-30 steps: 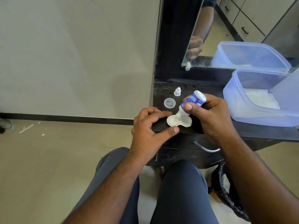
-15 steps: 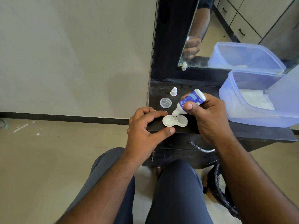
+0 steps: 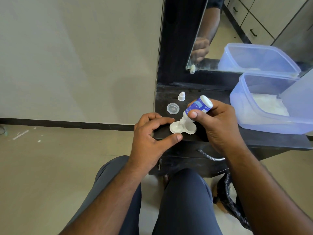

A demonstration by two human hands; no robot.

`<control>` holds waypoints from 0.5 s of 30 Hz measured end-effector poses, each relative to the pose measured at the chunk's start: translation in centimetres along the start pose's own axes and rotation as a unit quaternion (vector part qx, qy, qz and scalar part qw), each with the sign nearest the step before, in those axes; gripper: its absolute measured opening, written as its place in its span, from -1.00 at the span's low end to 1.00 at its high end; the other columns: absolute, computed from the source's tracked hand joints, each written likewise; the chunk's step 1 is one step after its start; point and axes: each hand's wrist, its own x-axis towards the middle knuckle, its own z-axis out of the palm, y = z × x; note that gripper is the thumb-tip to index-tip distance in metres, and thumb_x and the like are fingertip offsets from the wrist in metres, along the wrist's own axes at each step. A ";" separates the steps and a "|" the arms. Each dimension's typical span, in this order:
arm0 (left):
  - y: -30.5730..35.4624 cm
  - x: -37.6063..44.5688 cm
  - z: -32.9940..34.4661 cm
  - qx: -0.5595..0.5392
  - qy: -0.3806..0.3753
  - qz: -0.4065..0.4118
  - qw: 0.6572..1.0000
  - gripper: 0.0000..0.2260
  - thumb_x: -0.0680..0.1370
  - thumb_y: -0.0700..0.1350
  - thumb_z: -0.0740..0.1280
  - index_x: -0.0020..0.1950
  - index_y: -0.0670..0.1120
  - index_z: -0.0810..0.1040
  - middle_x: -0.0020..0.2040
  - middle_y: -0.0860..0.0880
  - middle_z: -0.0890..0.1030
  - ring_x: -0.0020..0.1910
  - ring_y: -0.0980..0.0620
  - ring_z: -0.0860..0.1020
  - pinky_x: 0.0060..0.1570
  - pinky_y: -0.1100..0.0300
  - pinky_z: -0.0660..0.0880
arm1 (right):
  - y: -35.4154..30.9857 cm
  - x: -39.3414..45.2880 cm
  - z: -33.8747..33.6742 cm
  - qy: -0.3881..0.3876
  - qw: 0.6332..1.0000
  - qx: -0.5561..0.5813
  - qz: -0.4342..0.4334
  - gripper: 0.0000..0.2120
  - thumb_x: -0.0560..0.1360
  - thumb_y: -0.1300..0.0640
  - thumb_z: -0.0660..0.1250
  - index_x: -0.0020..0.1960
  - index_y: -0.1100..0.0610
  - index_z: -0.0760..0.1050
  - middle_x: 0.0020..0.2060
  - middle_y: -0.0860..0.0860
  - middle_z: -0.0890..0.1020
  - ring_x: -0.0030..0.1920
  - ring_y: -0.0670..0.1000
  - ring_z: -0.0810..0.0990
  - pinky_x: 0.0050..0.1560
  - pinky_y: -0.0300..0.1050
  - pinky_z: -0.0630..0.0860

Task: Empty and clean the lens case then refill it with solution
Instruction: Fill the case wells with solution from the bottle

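1. The white lens case [image 3: 183,128] lies flat near the front edge of the black dresser top [image 3: 254,138], both wells uncapped and facing up.
2. The right hand [image 3: 218,122] is clamped around a small solution bottle [image 3: 198,106] with a blue label, thumb on the near side and fingers behind it.
3. The bottle is tipped over, base pointing toward 2 o'clock and white nozzle pointing down toward 8 o'clock, just above the case between its two wells; whether the tip touches the plastic cannot be told.
4. The left hand [image 3: 150,138] rests at the 9 o'clock side of the case, fingers spread and curved, holding nothing; the index fingertip lies at the case's far left rim and the thumb tip just off its near left rim.
5. A clear round case cap [image 3: 173,108] lies open side up at 11 o'clock from the case.
6. The white bottle cap [image 3: 181,96] stands upright just beyond it, at about 12 o'clock.
7. A translucent blue plastic tub [image 3: 250,119] with white contents sits at 3 o'clock, well apart from the case.
8. A mirror [image 3: 220,48] stands behind the dresser top.
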 end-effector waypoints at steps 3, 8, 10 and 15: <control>0.0 0.1 0.1 -0.002 0.002 0.005 1.000 -0.62 0.26 0.17 0.50 0.06 0.17 0.65 0.02 0.22 0.46 0.16 0.05 0.50 0.11 0.13 0.53 | 0.2 0.0 0.0 -0.002 1.000 -0.007 0.005 -0.84 0.32 0.15 0.51 -0.14 0.19 0.64 -0.25 0.02 0.69 -0.20 -0.03 0.65 -0.18 -0.23 0.55; 0.1 0.1 0.0 -0.002 0.003 0.008 1.000 -0.63 0.26 0.17 0.50 0.05 0.19 0.65 0.02 0.23 0.45 0.16 0.06 0.50 0.13 0.08 0.53 | 0.1 0.0 -0.1 0.000 1.000 -0.015 0.009 -0.78 0.31 0.13 0.52 -0.12 0.23 0.63 -0.24 0.04 0.70 -0.20 -0.04 0.66 -0.19 -0.24 0.55; 0.1 0.1 0.0 0.001 0.003 0.004 1.000 -0.63 0.26 0.18 0.50 0.04 0.21 0.65 0.02 0.25 0.45 0.18 0.03 0.49 0.14 0.02 0.52 | 0.2 0.0 0.0 -0.002 1.000 -0.019 0.010 -0.79 0.32 0.15 0.51 -0.11 0.25 0.63 -0.24 0.06 0.69 -0.20 -0.02 0.66 -0.18 -0.22 0.55; 0.1 0.0 0.1 0.000 0.007 0.008 1.000 -0.65 0.26 0.18 0.50 0.04 0.24 0.64 0.02 0.25 0.44 0.18 0.01 0.49 0.15 -0.04 0.51 | 0.0 0.0 0.0 0.003 0.999 -0.033 0.008 -0.73 0.31 0.10 0.52 -0.10 0.26 0.63 -0.23 0.06 0.69 -0.19 -0.03 0.66 -0.17 -0.23 0.55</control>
